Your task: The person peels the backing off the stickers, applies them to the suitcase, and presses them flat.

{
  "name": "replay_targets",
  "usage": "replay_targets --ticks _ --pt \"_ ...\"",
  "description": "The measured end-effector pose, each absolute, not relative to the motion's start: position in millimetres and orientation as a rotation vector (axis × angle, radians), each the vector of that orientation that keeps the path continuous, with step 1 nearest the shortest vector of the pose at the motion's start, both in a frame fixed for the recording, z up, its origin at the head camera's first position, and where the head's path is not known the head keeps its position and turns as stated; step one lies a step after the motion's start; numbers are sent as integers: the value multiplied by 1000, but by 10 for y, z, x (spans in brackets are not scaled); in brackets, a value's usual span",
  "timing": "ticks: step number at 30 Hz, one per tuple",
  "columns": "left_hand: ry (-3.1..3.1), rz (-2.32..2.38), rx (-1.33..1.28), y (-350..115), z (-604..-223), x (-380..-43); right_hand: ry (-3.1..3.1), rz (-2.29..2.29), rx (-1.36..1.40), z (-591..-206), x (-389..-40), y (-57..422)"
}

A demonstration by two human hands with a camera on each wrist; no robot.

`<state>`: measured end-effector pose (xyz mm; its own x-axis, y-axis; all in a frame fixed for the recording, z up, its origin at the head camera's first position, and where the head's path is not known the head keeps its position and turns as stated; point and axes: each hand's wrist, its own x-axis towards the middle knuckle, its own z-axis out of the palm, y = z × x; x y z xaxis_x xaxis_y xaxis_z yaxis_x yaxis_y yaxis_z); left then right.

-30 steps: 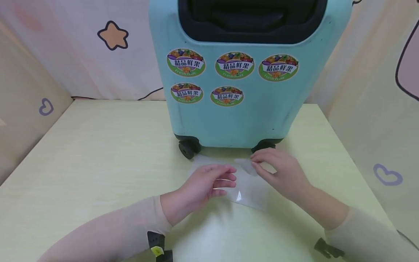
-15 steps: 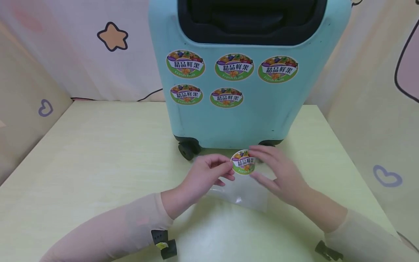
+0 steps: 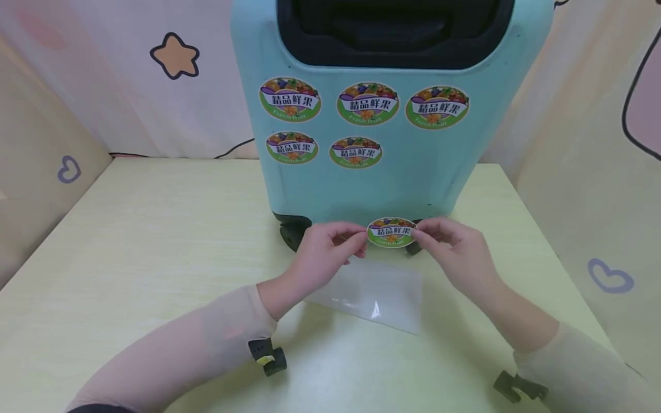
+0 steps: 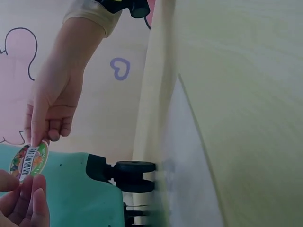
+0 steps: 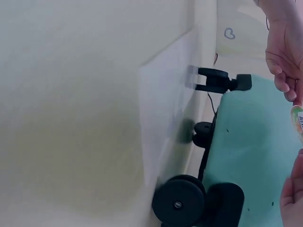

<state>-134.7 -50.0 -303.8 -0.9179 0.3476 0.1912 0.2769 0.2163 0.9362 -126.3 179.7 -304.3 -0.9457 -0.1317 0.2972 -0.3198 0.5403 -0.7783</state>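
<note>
An oval fruit sticker [image 3: 391,232] is stretched between both hands in the head view, its printed side toward me. My left hand [image 3: 329,248] pinches its left edge between thumb and fingers. At the right edge, my right hand [image 3: 458,252] pinches it the same way. Behind it stands a light-blue suitcase [image 3: 403,178] bearing several matching stickers in two rows, three above and two below. In the left wrist view the sticker [image 4: 29,161] shows between both sets of fingertips. The right wrist view catches only part of the sticker [image 5: 297,120] at its edge.
A clear plastic sheet [image 3: 377,292] lies on the pale table [image 3: 170,241] below the hands. The suitcase stands on black wheels [image 3: 293,231] toward the back. Printed curtains [image 3: 206,115] surround the table.
The right hand, apart from the sticker half a second ago, now pinches its right edge. Both hands have risen toward the suitcase, and the sticker is held flat, face outward.
</note>
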Motion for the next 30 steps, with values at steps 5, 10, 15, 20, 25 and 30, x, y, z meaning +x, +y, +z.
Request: replay_targets --ticks 5,10,15,20,25,30 --pt "2479 1755 657 -494 -2989 -1409 -2453 1228 443 -2997 -1292 1807" --pt "2567 1697 686 -509 -2920 -1451 -2360 1188 513 -2962 -1335 1809" --pt "2737 1639 758 -543 -2811 -1499 -2293 1239 441 -2885 -1423 1867" --pt "2953 1566 968 -553 -2623 -1522 -2233 1292 395 -2764 -1523 1918" --pt "3073 1517 1098 -546 -2495 -1539 -2194 1325 362 -2631 -1594 1914" --pt "3246 1396 1290 -535 -2417 -1570 -2171 1292 369 -2549 -1672 1912"
